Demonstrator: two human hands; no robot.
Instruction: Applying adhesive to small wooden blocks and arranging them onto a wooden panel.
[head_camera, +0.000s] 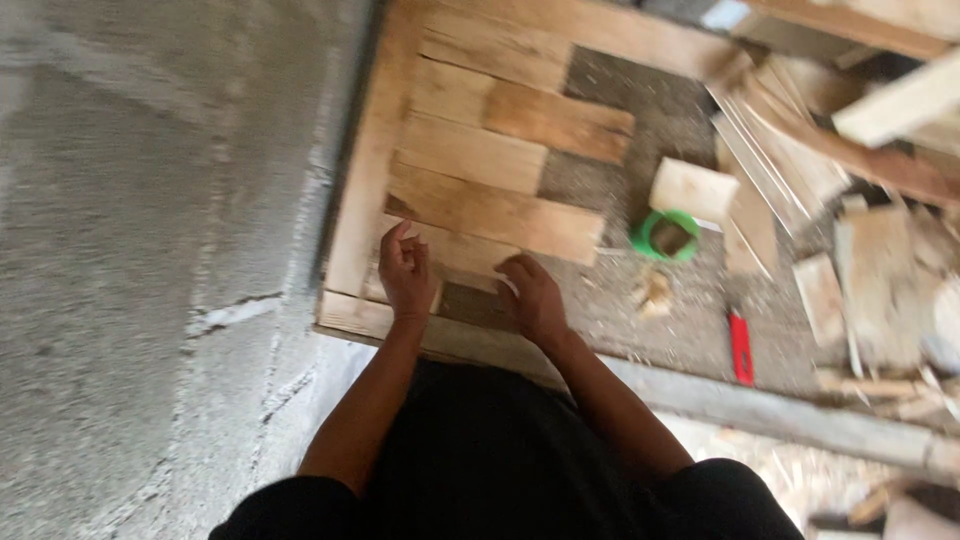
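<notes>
At the far left lies a grey concrete wall surface (130, 250), rough and cracked; beside it runs the long wooden edge board (365, 170) of a frame; within that frame sit laid wooden planks (480, 160) in staggered rows over a dark grainy base (650, 120).

The left hand (405, 275) hovers at the near-left corner of the planks, palm turned inward, fingers (395, 240) curled loosely and grasping nothing; the nearest short plank (455, 250) lies just beside and under its fingertips, though whether they touch it I cannot tell; the right hand (530, 295) rests knuckles-up at the near end of that same plank, fingers bent down against the wood, closed around nothing; so the plank lies between the two hands, slightly beyond them, pressed rather than gripped.

Further right, well apart from the hands, stands a green ring-shaped container (665, 237) with a pale wooden block (693, 190) touching its far side; nearer lies a red tool (740, 347); at the far right a blurred heap of offcut boards (850, 150).
</notes>
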